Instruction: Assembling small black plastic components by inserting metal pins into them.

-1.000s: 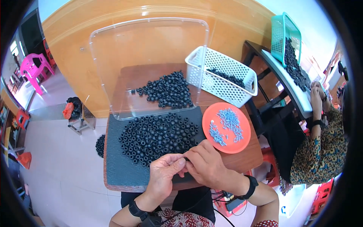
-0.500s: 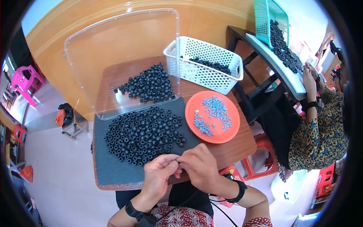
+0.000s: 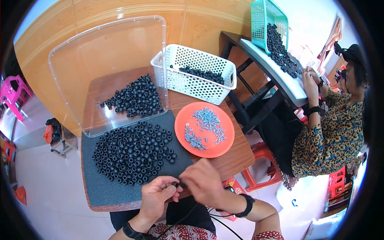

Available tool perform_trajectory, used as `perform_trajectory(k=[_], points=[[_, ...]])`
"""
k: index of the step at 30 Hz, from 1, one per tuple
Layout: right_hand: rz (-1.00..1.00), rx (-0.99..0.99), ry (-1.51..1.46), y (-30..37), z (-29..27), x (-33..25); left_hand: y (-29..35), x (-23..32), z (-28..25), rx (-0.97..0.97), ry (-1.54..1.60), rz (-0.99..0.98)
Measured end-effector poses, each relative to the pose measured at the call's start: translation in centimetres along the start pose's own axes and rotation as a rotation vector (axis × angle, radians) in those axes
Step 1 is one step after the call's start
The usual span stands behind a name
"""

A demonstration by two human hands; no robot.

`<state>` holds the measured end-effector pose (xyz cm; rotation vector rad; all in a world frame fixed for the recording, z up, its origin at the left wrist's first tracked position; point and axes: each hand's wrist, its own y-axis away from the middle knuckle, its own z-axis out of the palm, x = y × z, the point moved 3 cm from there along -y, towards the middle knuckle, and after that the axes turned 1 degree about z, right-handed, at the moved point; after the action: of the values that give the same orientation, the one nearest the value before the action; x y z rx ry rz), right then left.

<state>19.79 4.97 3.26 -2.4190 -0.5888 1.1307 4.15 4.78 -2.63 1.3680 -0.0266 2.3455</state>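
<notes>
Between the thumb and fingers of my left hand (image 3: pixel 158 196) is a small black ring-shaped piece (image 3: pixel 175 184), over the table's front edge. Just right of it, my right hand (image 3: pixel 205 182) is blurred, its fingers curled together; what they hold is too small to make out. Beyond my left hand lies a pile of similar black pieces (image 3: pixel 132 152), round with a hole, on a dark grey mat (image 3: pixel 108 196). An orange-red plate (image 3: pixel 224 146) to the right carries small silvery-blue metal parts (image 3: pixel 208 120) in two heaps.
A clear plastic box (image 3: pixel 107 22) on its side holds more black pieces. Behind the plate stands a white perforated basket (image 3: pixel 196 90) with black pieces inside. At right, a co-worker (image 3: pixel 328 132) handles black pieces at another table (image 3: pixel 276 70), beside a green basket (image 3: pixel 260 28).
My hands have parted slightly, and the black piece now shows in my left fingers. My view has shifted right, so the table and its things sit further left.
</notes>
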Motion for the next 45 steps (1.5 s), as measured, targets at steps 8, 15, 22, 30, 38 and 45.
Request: perform_trajectory(k=[8,15,22,30,38,45], points=[[0.219,0.045,0.333,-2.0,-4.8,8.7,-0.4,-0.3,0.0,0.017,0.02,-0.008],[0.259,-0.129,0.474,-2.3,-3.2,10.5,-0.6,-0.4,-0.2,0.016,0.017,0.012],[0.269,-0.08,0.606,-1.9,-4.5,10.1,-0.5,-0.3,-0.2,0.024,0.022,0.007],[0.251,-0.143,0.431,-2.0,-3.3,10.8,-0.5,-0.4,-0.3,0.025,0.016,0.008],[0.257,-0.036,0.533,-2.1,-4.0,10.3,-0.5,-0.4,-0.4,0.029,0.016,0.009],[0.18,-0.163,0.438,-2.1,-3.0,10.5,-0.5,-0.5,-0.3,0.029,0.013,0.015]])
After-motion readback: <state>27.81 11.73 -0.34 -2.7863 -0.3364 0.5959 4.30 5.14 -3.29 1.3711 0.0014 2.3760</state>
